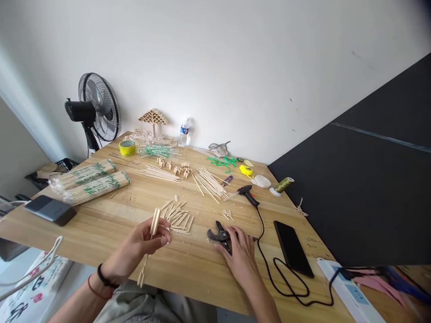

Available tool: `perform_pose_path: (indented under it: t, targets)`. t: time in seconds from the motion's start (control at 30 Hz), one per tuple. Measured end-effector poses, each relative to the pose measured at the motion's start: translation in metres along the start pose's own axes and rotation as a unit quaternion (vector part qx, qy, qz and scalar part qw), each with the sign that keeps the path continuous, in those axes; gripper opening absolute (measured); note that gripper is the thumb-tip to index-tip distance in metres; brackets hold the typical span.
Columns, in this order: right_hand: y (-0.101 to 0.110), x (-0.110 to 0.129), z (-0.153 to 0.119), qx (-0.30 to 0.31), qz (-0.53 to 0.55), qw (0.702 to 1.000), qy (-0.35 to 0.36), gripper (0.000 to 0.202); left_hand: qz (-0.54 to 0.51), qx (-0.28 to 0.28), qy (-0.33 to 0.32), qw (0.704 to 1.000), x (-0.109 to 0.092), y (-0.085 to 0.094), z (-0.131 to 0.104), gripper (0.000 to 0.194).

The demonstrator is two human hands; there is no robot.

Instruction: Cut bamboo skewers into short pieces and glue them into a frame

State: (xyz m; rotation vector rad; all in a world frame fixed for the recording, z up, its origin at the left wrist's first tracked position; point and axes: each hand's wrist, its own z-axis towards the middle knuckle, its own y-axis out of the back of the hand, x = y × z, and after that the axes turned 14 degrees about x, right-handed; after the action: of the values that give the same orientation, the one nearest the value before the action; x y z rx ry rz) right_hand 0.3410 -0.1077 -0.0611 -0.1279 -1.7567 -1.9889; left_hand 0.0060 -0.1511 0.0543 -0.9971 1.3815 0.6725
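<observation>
My left hand (151, 235) is closed round a small assembly of thin wooden sticks (155, 222), held upright above the table's front edge. Part of it sticks out below my palm. My right hand (240, 246) lies over the handles of black pruning shears (219, 234), fingers bent round them. The curved jaws point left and stand apart on the tabletop. Between the hands and a little farther back lies a loose pile of short cut sticks (178, 217). A few tiny pieces (228, 215) lie just beyond the shears.
A black glue gun (248, 195) trails its cord past a phone (293, 249) to a power strip (350, 287). Long sticks (210, 183) and small stick models (178, 170) lie farther back. Bagged sticks (97, 186) and a power bank (50, 210) are left; a fan (99, 107) stands behind.
</observation>
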Motion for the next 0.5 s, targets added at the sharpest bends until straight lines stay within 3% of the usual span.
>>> perform_pose_path:
  t: [0.07, 0.13, 0.3, 0.43, 0.5]
  targets:
    - [0.011, 0.021, 0.004, -0.023, 0.054, 0.998, 0.010, 0.048, -0.038, -0.009, 0.013, 0.999, -0.001, -0.007, 0.002, 0.042]
    - [0.027, 0.049, 0.008, -0.009, 0.155, 0.988, 0.025, 0.036, -0.060, -0.011, 0.017, 0.998, 0.000, -0.012, 0.006, 0.040]
    - [0.054, 0.118, 0.028, 0.150, 0.385, 0.900, 0.139, 0.017, -0.116, 0.002, 0.029, 0.993, 0.003, -0.013, 0.022, 0.040]
    - [0.051, 0.141, 0.052, 0.178, 0.487, 0.836, 0.182, 0.014, -0.124, 0.002, 0.017, 0.992, 0.000, -0.008, 0.032, 0.037]
    - [0.047, 0.145, 0.062, 0.161, 0.500, 0.832, 0.180, 0.010, -0.131, -0.009, 0.014, 0.991, -0.001, -0.004, 0.037, 0.036]
